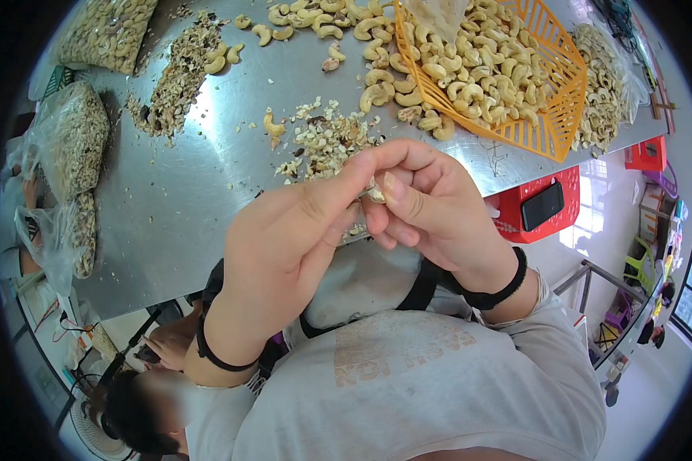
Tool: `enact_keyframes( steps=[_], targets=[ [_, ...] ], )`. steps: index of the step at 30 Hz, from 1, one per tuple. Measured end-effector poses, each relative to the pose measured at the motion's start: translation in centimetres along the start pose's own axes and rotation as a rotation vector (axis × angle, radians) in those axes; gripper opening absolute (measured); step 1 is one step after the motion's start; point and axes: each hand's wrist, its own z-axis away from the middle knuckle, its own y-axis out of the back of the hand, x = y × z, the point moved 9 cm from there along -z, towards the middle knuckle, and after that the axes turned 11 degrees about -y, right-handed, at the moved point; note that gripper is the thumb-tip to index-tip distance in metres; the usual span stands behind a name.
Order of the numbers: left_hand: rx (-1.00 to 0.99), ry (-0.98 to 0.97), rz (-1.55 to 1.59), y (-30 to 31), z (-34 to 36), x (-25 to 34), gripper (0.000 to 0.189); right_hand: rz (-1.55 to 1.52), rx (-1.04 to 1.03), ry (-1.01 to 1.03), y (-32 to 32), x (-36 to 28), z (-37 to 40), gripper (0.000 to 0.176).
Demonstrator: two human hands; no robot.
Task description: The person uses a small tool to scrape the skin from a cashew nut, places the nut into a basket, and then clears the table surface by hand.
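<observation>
Both hands meet above the table's near edge. My left hand (288, 238) is closed, thumb and fingers pinching a small pale cashew piece (374, 194). From the other side my right hand (430, 203) holds the same piece between thumb and curled fingers. Most of the piece is hidden by the fingertips. Just beyond the hands lies a pile of broken bits and skins (327, 142) on the metal table (169, 223). An orange basket (565, 107) full of whole cashews (492, 69) stands at the back right, with loose cashews (380, 88) beside it.
Bags of nuts (104, 31) and fragments (77, 146) line the left side. Another bag of cashews (596, 100) lies right of the basket. A phone (542, 206) rests on a red stool (561, 227) beyond the right edge. Another person (142, 407) is at lower left.
</observation>
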Motion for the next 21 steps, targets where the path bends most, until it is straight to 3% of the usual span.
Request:
enact_keyframes(
  steps=[5, 7, 13, 21],
  targets=[
    [0.040, -0.109, -0.200, 0.3, 0.1, 0.9, 0.037, 0.163, 0.065, 0.072, 0.0, -0.4, 0.0, 0.022],
    [0.073, 0.086, 0.081, 0.3, 0.4, -0.3, 0.034, 0.145, 0.054, 0.068, -0.1, -0.3, 0.1, 0.022],
    [0.083, 0.156, 0.166, 0.3, 0.7, -1.0, 0.036, 0.023, -0.014, 0.048, -0.3, -0.3, 0.1, 0.016],
    [0.031, 0.030, 0.073, 0.2, 0.1, -0.3, 0.040, 0.085, 0.025, 0.039, -0.1, -0.4, 0.3, 0.016]
  ],
)
